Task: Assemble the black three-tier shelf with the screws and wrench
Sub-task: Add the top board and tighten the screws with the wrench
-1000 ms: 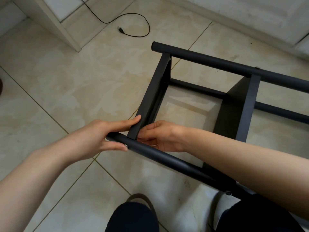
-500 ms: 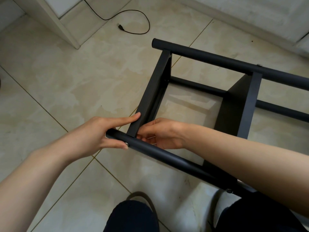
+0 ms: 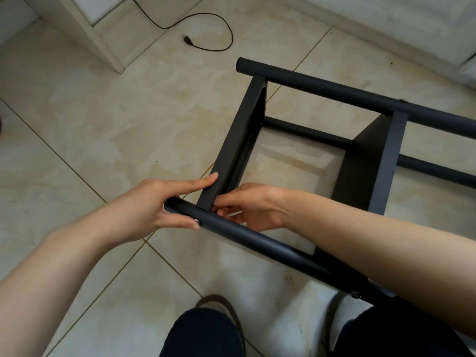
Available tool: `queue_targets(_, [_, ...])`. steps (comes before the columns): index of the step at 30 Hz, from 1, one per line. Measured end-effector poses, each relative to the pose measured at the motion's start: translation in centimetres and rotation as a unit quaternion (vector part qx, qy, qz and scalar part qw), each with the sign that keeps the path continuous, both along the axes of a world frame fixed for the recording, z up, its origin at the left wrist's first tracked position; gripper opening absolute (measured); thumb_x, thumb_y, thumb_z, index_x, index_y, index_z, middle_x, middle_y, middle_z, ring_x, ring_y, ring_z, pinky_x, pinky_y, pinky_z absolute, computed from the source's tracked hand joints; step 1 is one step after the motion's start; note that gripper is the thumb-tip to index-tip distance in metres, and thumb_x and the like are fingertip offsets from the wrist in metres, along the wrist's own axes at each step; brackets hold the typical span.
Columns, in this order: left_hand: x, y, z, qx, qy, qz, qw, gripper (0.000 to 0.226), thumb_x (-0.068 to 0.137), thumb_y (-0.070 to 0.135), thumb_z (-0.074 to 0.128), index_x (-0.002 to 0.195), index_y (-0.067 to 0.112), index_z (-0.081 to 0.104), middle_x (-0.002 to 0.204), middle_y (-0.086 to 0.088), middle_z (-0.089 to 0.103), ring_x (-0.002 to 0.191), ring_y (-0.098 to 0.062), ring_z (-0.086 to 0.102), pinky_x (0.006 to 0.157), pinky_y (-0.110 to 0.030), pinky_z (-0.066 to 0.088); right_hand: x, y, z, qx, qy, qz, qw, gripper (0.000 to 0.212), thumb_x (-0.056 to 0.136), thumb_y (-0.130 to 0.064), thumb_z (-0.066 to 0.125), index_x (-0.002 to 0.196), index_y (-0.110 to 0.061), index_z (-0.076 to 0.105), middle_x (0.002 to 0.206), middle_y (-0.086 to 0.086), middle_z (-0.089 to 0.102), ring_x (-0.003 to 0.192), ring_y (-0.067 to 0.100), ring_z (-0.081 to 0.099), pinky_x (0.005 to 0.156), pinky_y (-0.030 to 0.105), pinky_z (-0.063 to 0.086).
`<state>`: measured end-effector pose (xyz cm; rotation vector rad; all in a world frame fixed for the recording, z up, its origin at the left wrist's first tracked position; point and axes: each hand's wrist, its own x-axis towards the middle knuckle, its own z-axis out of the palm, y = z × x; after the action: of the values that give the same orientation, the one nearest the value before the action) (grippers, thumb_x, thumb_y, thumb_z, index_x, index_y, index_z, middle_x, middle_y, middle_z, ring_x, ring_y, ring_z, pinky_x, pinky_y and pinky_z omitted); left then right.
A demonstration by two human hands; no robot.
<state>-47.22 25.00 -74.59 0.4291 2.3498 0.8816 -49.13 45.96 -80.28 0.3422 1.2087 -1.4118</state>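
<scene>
black shelf frame (image 3: 371, 161) on its side on tile floor, round poles, flat tier panels, partly assembled

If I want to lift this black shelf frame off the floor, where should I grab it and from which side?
Probably grip the far round pole, coming from above. The shelf frame lies on its side, so that pole sits high with open space beneath for fingers to wrap. The left hand already holds the near pole at its end.

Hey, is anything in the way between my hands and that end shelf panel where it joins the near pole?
Nothing visible. The left hand already touches the end panel and near pole; the right hand is at the joint.
</scene>
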Motion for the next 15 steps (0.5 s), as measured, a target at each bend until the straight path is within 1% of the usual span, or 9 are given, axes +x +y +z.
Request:
queue_targets(2, [0.01, 0.00, 0.00, 0.002, 0.001, -0.001, 1.000, 0.080, 0.067, 0.043, 0.073, 0.129, 0.077, 0.035, 0.083, 0.047, 0.059, 0.079, 0.016, 0.055, 0.079, 0.001, 0.038, -0.03, -0.01, -0.02, 0.009, 0.012, -0.005, 1.000, 0.010, 0.092, -0.023, 0.067, 0.087, -0.015, 0.068, 0.065, -0.003, 0.060, 0.070, 0.012, 0.055, 0.079, 0.030, 0.045])
queue_targets(5, [0.01, 0.01, -0.05, 0.006, 0.005, -0.002, 1.000, 0.084, 0.067, 0.043, 0.074, 0.129, 0.077, 0.030, 0.088, 0.050, 0.057, 0.082, 0.019, 0.054, 0.080, 0.002, 0.037, -0.31, 0.16, 0.12, 0.001, 0.017, -0.011, 1.000, 0.004, 0.091, -0.015, 0.067, 0.092, -0.013, 0.070, 0.075, -0.001, 0.062, 0.073, 0.013, 0.055, 0.084, 0.034, 0.047])
queue_targets(8, [-0.01, -0.10, -0.16, 0.020, -0.003, 0.004, 1.000, 0.085, 0.067, 0.041, 0.076, 0.132, 0.075, 0.033, 0.105, 0.053, 0.056, 0.089, 0.024, 0.052, 0.084, 0.003, 0.034, -0.47, 0.22, 0.17, 0.001, 0.015, -0.011, 1.000, 0.005, 0.090, -0.012, 0.067, 0.087, -0.013, 0.071, 0.076, -0.001, 0.063, 0.070, 0.013, 0.055, 0.080, 0.035, 0.048])
queue_targets(10, [-0.02, -0.15, -0.22, 0.029, -0.006, 0.006, 1.000, 0.085, 0.067, 0.039, 0.077, 0.132, 0.073, 0.036, 0.120, 0.051, 0.054, 0.093, 0.024, 0.052, 0.086, 0.003, 0.033, -0.41, 0.11, 0.20, 0.008, 0.014, -0.008, 1.000, 0.005, 0.090, -0.015, 0.069, 0.085, -0.013, 0.070, 0.071, -0.001, 0.061, 0.070, 0.013, 0.055, 0.082, 0.035, 0.047])
queue_targets(11, [-0.03, -0.15, -0.22, 0.031, -0.008, 0.006, 0.999, 0.085, 0.067, 0.039, 0.077, 0.132, 0.073, 0.036, 0.123, 0.050, 0.053, 0.094, 0.024, 0.052, 0.086, 0.003, 0.033, -0.38, 0.02, 0.21, 0.014, 0.017, -0.004, 1.000, 0.005, 0.089, -0.017, 0.069, 0.087, -0.014, 0.069, 0.069, -0.001, 0.061, 0.070, 0.013, 0.055, 0.084, 0.035, 0.046])
queue_targets(13, [-0.04, -0.11, -0.16, 0.027, -0.013, 0.008, 1.000, 0.084, 0.066, 0.040, 0.077, 0.132, 0.073, 0.037, 0.122, 0.049, 0.054, 0.093, 0.023, 0.053, 0.084, 0.003, 0.035, -0.26, -0.14, 0.22, 0.027, 0.025, 0.006, 0.999, 0.007, 0.089, -0.020, 0.070, 0.087, -0.014, 0.069, 0.065, -0.001, 0.059, 0.072, 0.014, 0.055, 0.084, 0.035, 0.045])
queue_targets(15, [-0.06, -0.03, -0.08, 0.021, -0.013, 0.008, 1.000, 0.084, 0.066, 0.040, 0.077, 0.131, 0.074, 0.037, 0.115, 0.052, 0.055, 0.090, 0.023, 0.053, 0.082, 0.003, 0.035, -0.14, -0.25, 0.22, 0.039, 0.031, 0.014, 0.999, 0.014, 0.089, -0.022, 0.069, 0.078, -0.014, 0.068, 0.064, -0.001, 0.057, 0.073, 0.015, 0.054, 0.083, 0.034, 0.044])
